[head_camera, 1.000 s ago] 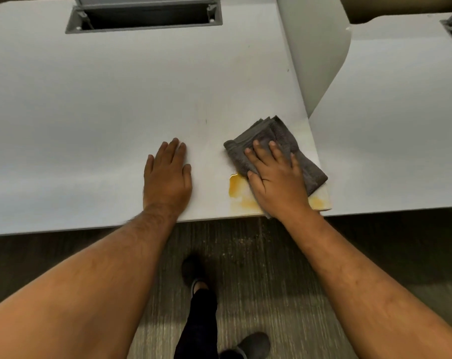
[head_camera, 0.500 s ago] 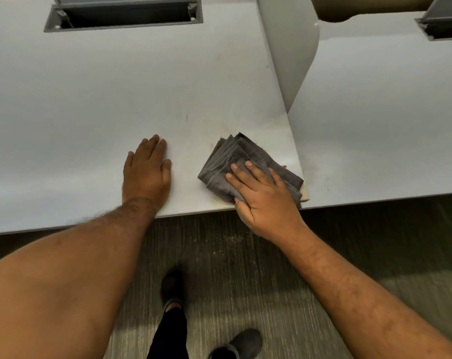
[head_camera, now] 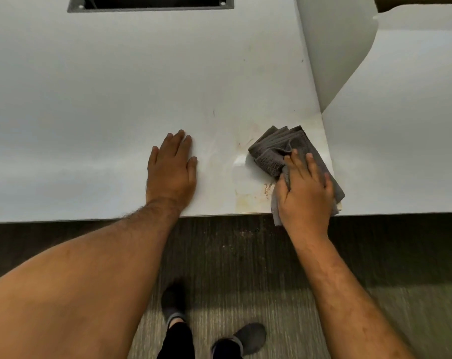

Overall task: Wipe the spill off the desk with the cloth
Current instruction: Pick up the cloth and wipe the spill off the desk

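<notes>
A folded grey cloth [head_camera: 276, 149] lies on the white desk [head_camera: 116, 99] near its front right corner. My right hand [head_camera: 306, 193] presses flat on the cloth's near half, fingers spread, with a cloth corner hanging over the desk edge. A faint yellowish smear of the spill [head_camera: 248, 198] shows on the desk just left of that hand, with thin traces further back. My left hand [head_camera: 171, 172] rests palm down on the desk, fingers together, holding nothing, about a hand's width left of the smear.
A white divider panel [head_camera: 331, 53] rises at the desk's right edge, with a second white desk [head_camera: 406, 141] beyond it. A grey cable slot [head_camera: 149, 3] opens at the back. Below the front edge are the dark floor and my feet [head_camera: 248, 338].
My right hand slid the cloth to the right toward the desk corner. The bright orange puddle seen a second ago is now only a faint smear. My left hand stayed planted.
</notes>
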`<action>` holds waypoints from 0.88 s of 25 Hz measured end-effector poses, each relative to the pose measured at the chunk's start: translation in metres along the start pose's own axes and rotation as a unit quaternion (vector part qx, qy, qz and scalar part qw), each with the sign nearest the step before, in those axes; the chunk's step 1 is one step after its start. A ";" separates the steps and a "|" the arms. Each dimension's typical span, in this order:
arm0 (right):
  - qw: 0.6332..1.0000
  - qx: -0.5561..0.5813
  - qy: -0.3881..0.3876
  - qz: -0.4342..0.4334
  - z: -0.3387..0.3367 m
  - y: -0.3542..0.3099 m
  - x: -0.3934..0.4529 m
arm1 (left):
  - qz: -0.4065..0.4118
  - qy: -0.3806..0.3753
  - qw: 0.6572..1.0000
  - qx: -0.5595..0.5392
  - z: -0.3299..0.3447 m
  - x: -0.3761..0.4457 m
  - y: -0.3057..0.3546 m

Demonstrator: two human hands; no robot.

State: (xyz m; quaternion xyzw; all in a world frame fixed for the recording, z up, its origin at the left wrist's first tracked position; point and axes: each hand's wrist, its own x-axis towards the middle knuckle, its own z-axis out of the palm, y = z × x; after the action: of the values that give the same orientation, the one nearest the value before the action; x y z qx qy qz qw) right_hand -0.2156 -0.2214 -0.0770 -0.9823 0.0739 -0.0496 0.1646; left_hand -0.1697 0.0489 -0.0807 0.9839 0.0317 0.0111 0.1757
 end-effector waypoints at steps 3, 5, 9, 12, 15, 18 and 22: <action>0.998 0.021 0.022 0.055 -0.005 0.003 0.035 | -0.001 0.003 1.000 0.001 0.000 0.001 -0.002; 0.995 0.044 0.036 0.081 -0.007 0.001 0.066 | 0.000 0.005 1.000 0.004 0.002 0.001 -0.002; 0.998 -0.004 -0.030 0.054 0.002 -0.013 0.097 | 0.001 0.001 1.000 0.016 0.003 0.001 -0.001; 0.999 -0.015 -0.041 0.012 0.007 -0.031 0.080 | 0.003 -0.004 1.000 0.019 0.001 0.001 0.000; 0.994 0.000 -0.077 -0.072 0.009 -0.049 0.044 | 0.004 -0.003 1.000 0.015 0.000 0.001 0.000; 0.983 -0.002 -0.102 -0.155 0.006 -0.046 0.001 | 0.007 -0.002 1.000 0.012 0.000 0.001 -0.001; 0.972 0.016 -0.109 -0.209 -0.017 -0.009 -0.044 | 0.009 -0.006 1.000 0.010 -0.001 0.000 0.001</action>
State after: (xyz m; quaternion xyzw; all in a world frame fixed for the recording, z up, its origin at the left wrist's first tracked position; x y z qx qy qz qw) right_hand -0.2596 -0.2108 -0.0615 -0.9728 -0.1524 0.0236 0.1729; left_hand -0.1697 0.0479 -0.0796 0.9858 0.0222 0.0067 0.1662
